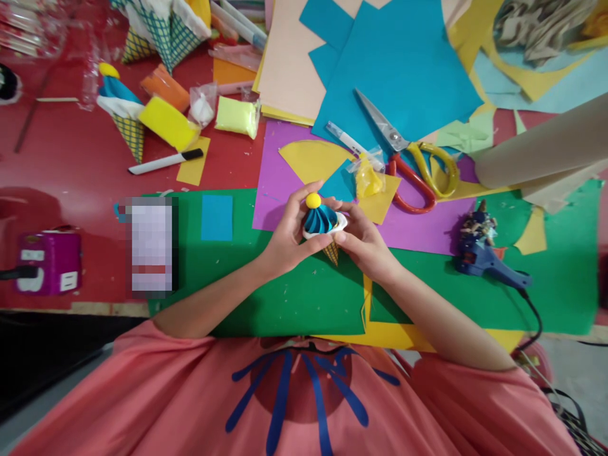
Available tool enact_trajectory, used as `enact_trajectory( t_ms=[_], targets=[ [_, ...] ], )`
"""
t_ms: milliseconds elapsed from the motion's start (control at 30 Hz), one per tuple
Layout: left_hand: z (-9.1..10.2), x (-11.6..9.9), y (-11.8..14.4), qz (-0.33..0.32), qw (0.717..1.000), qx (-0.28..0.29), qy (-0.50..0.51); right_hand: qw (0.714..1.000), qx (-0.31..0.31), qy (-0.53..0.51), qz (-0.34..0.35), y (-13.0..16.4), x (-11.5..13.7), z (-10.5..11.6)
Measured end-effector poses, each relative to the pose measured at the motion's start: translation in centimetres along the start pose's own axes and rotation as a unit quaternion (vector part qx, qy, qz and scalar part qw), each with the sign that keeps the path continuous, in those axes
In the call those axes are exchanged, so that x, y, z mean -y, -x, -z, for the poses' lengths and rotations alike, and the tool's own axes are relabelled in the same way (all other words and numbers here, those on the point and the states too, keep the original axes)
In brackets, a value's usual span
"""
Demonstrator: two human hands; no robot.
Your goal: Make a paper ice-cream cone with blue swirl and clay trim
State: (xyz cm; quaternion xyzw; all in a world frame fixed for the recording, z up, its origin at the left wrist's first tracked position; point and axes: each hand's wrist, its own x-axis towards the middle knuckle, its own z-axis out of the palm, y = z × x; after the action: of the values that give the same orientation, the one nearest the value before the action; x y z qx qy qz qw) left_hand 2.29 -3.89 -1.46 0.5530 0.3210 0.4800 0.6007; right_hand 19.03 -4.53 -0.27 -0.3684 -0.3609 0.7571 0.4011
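Note:
Between both hands is a craft ice cream cone (321, 219) with blue pleated swirls, a yellow ball on top and a white wavy rim. Its yellow, grid-patterned cone points down, partly hidden by fingers. My left hand (288, 235) grips it from the left, one finger beside the yellow ball and the thumb along the white rim. From the right, my right hand (365, 242) pinches the rim with thumb and fingers. Just beyond the hands lie a yellow paper fan shape (313, 158) and a small bag of yellow clay (369, 180).
Red-and-yellow-handled scissors (403, 149) lie beyond my right hand, and a blue glue gun (489, 259) is at right. Another craft cone (124, 117), clay packs (168, 123) and a marker (164, 162) are at upper left. Green sheets (294, 297) cover the near table.

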Motion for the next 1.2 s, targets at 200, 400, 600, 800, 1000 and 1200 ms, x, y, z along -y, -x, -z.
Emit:
enact_trajectory(
  t_ms=[200, 400, 600, 800, 1000, 1200],
  targets=[
    [-0.17, -0.55, -0.04, -0.01, 1.0, -0.007, 0.016, 1.0, 0.014, -0.013, 0.004, -0.01, 0.42, 0.16],
    [-0.22, -0.7, 0.05, -0.028, 0.999, 0.032, 0.009, 1.0, -0.005, 0.005, 0.018, -0.16, 0.11, 0.02],
    [-0.34, -0.47, 0.18, -0.03, 0.999, 0.032, -0.007, 0.999, -0.022, 0.016, 0.026, -0.09, 0.09, -0.2],
    [-0.45, -0.57, 0.18, -0.01, 1.0, 0.0, 0.017, 0.999, -0.021, 0.022, 0.015, 0.03, 0.17, -0.43],
    [0.13, -0.3, -0.27, -0.007, 0.997, -0.016, 0.08, 1.0, -0.004, -0.025, -0.01, 0.17, 0.24, -0.28],
    [0.12, -0.24, -0.12, -0.001, 0.998, 0.0, 0.057, 0.998, -0.031, -0.044, -0.038, 0.27, 0.16, -0.53]
  ],
)
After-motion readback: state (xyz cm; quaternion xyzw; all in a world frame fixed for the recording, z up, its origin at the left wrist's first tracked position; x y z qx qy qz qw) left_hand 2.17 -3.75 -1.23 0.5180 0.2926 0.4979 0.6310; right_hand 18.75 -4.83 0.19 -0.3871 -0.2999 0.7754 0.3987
